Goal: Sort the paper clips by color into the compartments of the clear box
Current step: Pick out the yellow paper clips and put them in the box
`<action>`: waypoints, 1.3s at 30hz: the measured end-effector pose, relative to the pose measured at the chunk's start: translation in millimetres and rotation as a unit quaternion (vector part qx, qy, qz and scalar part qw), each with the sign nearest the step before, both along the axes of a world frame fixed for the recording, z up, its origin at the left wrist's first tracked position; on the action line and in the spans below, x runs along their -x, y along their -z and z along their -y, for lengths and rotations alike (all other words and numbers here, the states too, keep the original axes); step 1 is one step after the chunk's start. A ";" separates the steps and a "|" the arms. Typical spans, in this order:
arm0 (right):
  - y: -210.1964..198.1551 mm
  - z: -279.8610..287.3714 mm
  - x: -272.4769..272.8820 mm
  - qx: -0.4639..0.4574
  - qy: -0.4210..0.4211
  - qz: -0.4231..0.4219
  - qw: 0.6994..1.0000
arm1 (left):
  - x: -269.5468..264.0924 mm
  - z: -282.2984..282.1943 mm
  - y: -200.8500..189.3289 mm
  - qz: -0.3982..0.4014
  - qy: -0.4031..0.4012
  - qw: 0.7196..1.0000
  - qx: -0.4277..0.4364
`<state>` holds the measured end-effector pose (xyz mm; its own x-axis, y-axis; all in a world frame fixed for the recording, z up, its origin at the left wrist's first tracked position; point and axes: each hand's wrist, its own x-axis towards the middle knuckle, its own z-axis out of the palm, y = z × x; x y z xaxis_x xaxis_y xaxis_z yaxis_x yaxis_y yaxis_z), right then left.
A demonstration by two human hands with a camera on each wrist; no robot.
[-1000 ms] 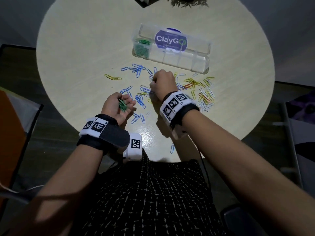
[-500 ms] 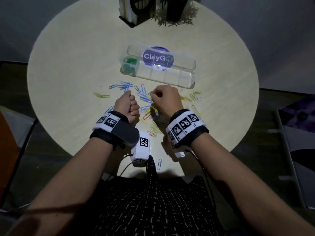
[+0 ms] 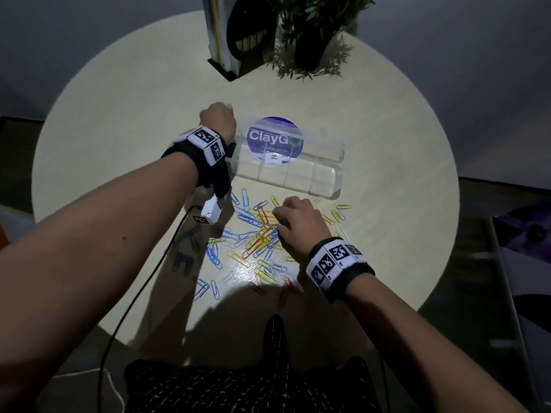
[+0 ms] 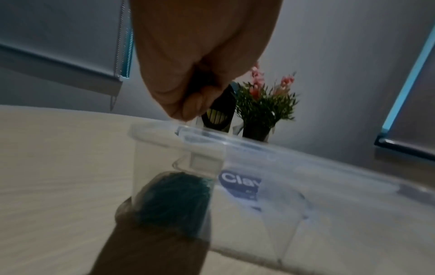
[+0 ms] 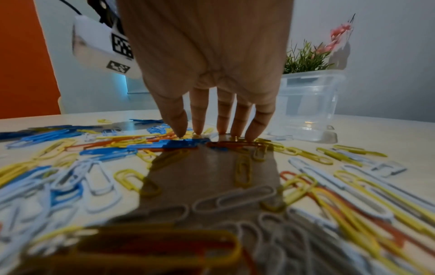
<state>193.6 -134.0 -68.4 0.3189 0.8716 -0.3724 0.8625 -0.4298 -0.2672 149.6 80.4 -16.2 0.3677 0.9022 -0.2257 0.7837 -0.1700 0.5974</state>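
The clear box (image 3: 313, 174) lies open at the table's middle, lid tipped back with a purple label. Its left compartment holds green paper clips (image 4: 174, 201). My left hand (image 3: 219, 120) hovers over that compartment (image 4: 179, 148) with its fingers (image 4: 195, 104) curled into a fist round the green clips seen in it earlier; they are mostly hidden now. Blue, yellow, orange and white clips (image 3: 256, 236) lie scattered in front of the box. My right hand (image 3: 278, 222) rests on this pile, straight fingertips (image 5: 252, 134) pressing down on blue and orange clips (image 5: 164, 147).
A potted plant (image 3: 310, 46) and a white and black holder (image 3: 235, 34) stand at the table's far edge behind the box. A black cable (image 3: 143, 278) hangs from my left wrist across the table's near left. The other compartments (image 5: 308, 104) look empty.
My left hand has gone from beside the clip pile forward to the box's left end, still fisted. My right hand stays on the pile, fingers now stretched down onto the clips.
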 end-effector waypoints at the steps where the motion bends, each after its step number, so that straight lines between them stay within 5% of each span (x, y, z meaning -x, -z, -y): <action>1: 0.5 0.3 -0.7 -0.003 0.001 -0.002 1.000 | -0.1 1.7 6.4 -0.019 0.014 1.000 0.006; 6: 1.4 -6.5 -3.4 -0.036 0.042 -0.032 0.998 | 4.7 4.9 25.7 -0.060 0.083 0.994 -0.034; 14: 4.0 -32.7 -0.1 -0.064 0.155 -0.032 0.985 | 40.3 23.1 21.6 0.066 0.052 0.990 -0.113; 21: 12.2 -40.2 7.2 -0.029 0.130 0.008 0.991 | 100.8 44.3 39.7 0.130 -0.096 0.987 0.000; 28: 1.7 -36.4 21.4 -0.065 0.142 -0.021 0.988 | 168.3 45.0 68.1 0.101 -0.205 0.973 0.018; 39: -8.9 -67.8 76.2 -0.069 0.067 -0.085 0.992 | 183.9 51.5 82.0 -0.055 0.023 0.996 -0.060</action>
<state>117.5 -66.2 -59.5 0.3779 0.8722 -0.3105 0.7381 -0.4863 -0.4676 -34.2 28.9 -98.2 0.3879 0.9078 -0.1592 0.8333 -0.2716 0.4815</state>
